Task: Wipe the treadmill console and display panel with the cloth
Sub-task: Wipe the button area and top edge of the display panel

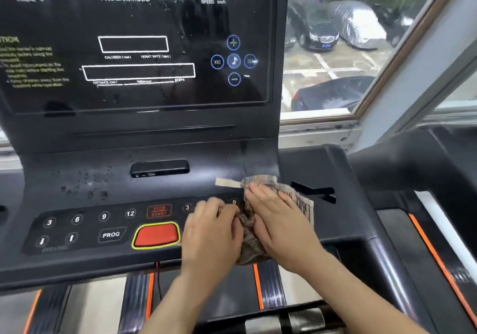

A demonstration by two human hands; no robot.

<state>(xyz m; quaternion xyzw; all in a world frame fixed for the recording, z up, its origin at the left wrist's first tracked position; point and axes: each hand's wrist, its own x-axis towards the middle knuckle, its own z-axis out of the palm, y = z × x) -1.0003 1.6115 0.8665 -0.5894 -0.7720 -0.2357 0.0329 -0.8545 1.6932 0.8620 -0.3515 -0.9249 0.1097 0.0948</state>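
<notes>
A brown striped cloth lies bunched on the right part of the black treadmill console, over the right-hand number buttons. My left hand grips its left side with curled fingers. My right hand presses flat on its right part. A beige tag of the cloth sticks out to the upper left. Above stands the glossy black display panel, with wet streaks and droplets on it. Droplets also dot the console's left upper surface.
A red stop button with a yellow rim sits left of my hands, beside the PROG and number buttons. A black handrail runs off to the right. A window shows parked cars. The belt with orange stripes lies below.
</notes>
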